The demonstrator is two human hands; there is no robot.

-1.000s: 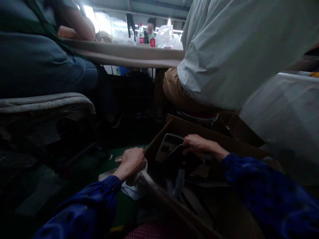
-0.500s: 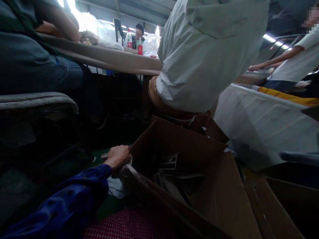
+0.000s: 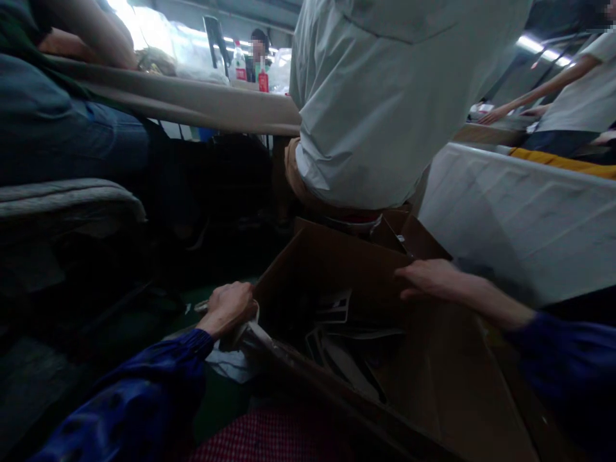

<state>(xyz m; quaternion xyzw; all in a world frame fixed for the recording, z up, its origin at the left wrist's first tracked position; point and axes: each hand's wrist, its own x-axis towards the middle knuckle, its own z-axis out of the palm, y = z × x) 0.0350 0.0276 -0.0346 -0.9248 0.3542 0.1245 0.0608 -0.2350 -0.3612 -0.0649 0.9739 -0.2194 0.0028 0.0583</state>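
A: Where's the cardboard box (image 3: 346,269)?

B: Lower centre of the frame, open, dark flat pieces inside. The left hand (image 3: 230,308) is clenched on its near corner with some white wrapping (image 3: 231,362); the right hand (image 3: 430,279) lies flat-fingered over the far flap.

A: Handling?

B: Probably light, bendy flaps (grip the stiffer corners).

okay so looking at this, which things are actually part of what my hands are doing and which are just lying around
In hand:
left hand gripping white cloth at the near edge of the cardboard box
right hand on the box's far flap
dark flat pieces inside

Lying about:
bottles on the table
white bin
grey cushion
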